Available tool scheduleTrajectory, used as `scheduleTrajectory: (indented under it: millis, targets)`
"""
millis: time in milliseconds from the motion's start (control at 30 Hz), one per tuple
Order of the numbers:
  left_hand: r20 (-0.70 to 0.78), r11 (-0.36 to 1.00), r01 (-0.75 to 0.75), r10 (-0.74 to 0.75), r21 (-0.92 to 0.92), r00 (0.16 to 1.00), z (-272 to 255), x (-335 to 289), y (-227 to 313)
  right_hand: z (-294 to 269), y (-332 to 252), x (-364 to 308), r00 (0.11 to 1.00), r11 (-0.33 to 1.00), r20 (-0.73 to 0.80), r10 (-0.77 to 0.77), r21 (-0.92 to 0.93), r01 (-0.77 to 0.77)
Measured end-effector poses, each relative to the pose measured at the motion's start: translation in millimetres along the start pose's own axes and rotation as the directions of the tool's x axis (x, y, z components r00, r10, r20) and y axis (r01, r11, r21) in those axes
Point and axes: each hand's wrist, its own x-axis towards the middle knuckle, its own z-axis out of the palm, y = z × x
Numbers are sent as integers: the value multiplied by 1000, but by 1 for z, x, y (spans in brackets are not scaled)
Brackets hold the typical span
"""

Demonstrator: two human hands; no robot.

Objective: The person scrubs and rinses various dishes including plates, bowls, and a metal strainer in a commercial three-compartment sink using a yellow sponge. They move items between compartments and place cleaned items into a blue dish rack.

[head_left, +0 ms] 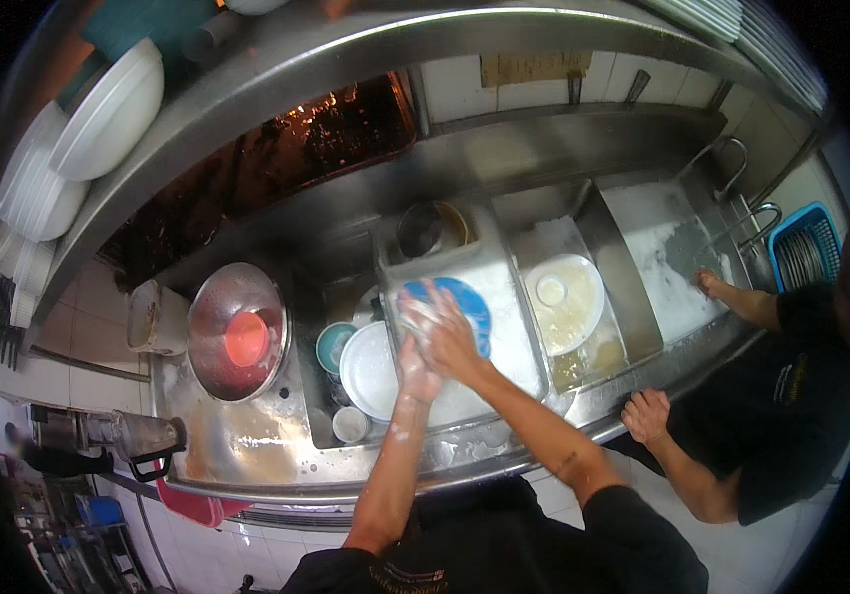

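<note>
A blue plate (472,309) is tilted over the soapy basin. My left hand (415,374) is closed at its near left edge, the fingers partly hidden. Across the plate's face lies my right hand (448,342), fingers bent over a whitish soapy patch; whether that is foam or a sponge I cannot make out. Left of my hands stands a white plate (367,371), beside a teal bowl (335,347) and a small white cup (350,425). Behind the blue plate, a metal pot (422,231) sits at the basin's back.
To the left, a steel bowl (209,342) holds a red bowl (246,340). On the right, a sink holds a white plate (588,297); beyond it a co-worker's hand (710,283) reaches into foamy water. A steel shelf (277,74) with stacked white bowls (108,111) overhangs the left.
</note>
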Motion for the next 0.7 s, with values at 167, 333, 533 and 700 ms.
scheduleTrajectory:
  millis: [167,333,533,700]
  targets:
    - [42,985,-36,29,170,999,-1,5,3,7,102,38,690,837,546,474,-36,-546]
    - [-20,990,-136,137,20,990,-26,14,27,13,40,-34,854,768,-83,514,488,-415]
    - [-49,981,-98,108,168,993,-46,3,23,20,70,-32,969,966,-57,241,108,-234]
    - [-45,987,-105,111,125,993,-65,15,5,5,-6,-23,993,991,14,121,49,-121]
